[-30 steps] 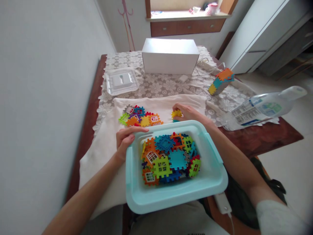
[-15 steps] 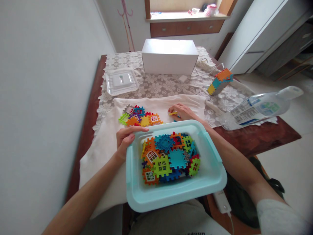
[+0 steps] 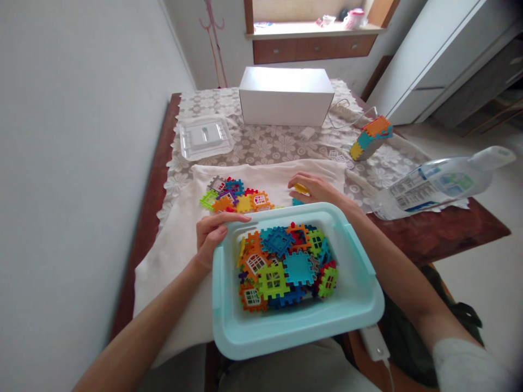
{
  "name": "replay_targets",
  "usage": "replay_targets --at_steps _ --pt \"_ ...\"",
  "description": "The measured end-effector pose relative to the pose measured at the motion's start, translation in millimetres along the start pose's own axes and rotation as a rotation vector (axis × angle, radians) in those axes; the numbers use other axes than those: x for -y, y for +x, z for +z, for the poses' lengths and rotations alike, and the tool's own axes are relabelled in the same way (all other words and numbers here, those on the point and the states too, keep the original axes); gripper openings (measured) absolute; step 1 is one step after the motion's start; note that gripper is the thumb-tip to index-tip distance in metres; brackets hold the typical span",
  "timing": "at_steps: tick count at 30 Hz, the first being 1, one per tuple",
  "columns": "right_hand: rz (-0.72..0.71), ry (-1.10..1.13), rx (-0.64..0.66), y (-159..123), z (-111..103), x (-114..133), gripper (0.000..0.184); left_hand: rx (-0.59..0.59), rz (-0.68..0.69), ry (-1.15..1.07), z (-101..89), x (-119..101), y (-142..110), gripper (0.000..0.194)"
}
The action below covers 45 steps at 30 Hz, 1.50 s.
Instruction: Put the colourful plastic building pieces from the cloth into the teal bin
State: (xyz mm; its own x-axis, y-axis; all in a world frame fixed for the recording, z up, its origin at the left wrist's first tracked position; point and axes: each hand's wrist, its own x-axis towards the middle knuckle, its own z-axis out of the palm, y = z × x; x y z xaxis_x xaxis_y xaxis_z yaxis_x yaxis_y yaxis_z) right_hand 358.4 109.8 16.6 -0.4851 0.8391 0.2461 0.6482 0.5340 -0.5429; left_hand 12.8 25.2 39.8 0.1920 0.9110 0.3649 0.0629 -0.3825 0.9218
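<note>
A light blue plastic bin (image 3: 359, 305) rests on my lap at the table's near edge, filled with several colourful interlocking tiles (image 3: 286, 267). My left hand (image 3: 212, 233) grips the bin's far left rim, fingers curled over it. My right hand (image 3: 316, 189) lies on the white cloth (image 3: 180, 239) just beyond the bin, fingers closed on a yellow tile (image 3: 301, 188). A small heap of loose tiles (image 3: 235, 196) lies on the cloth to the left of that hand.
A white box (image 3: 286, 98) stands at the table's far end, with a clear lid (image 3: 206, 137) to its left. An assembled block of tiles (image 3: 370, 137) sits at the right. A plastic bottle (image 3: 441, 182) lies on the right edge. A wall runs along the left.
My right hand lowered the yellow tile flat to the cloth, then lifted it slightly again. My left hand stays on the bin's rim.
</note>
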Motion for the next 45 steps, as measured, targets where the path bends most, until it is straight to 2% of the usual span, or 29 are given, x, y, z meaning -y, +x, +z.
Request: replay_targets --at_steps 5,8,16,20,25,27,31,35,40,45 --pt "-0.011 -0.045 0.211 -6 -12 28 0.024 -0.038 -0.024 0.015 7.6 -10 -1 0.038" --pt "-0.013 -0.031 0.307 -6 -14 30 0.023 -0.011 -0.007 0.002 7.4 -10 1 0.036" --pt "0.075 0.052 0.328 -13 -27 20 0.025 0.004 0.020 -0.019 3.7 -4 3 0.035" --pt "0.049 0.022 0.288 -15 -28 25 0.027 -0.006 0.026 -0.026 4.0 -3 3 0.035" --pt "0.054 -0.044 0.067 -11 -16 13 0.037 -0.001 0.030 0.008 2.5 -2 4 0.036" --pt "0.049 -0.063 0.037 -10 -11 6 0.035 -0.006 0.023 0.014 2.5 -1 4 0.036" --pt "0.031 -0.075 0.135 -11 -8 0 0.042 -0.029 0.033 0.013 3.4 1 2 0.038" --pt "0.028 0.036 0.133 -12 -17 8 0.044 -0.025 0.030 0.006 3.8 1 1 0.037" --pt "-0.048 0.171 0.417 -12 -24 23 0.035 0.008 0.031 0.013 2.2 -1 3 0.037" --pt "-0.038 0.145 0.444 -9 -15 34 0.034 0.017 0.034 0.023 0.3 -2 4 0.038"
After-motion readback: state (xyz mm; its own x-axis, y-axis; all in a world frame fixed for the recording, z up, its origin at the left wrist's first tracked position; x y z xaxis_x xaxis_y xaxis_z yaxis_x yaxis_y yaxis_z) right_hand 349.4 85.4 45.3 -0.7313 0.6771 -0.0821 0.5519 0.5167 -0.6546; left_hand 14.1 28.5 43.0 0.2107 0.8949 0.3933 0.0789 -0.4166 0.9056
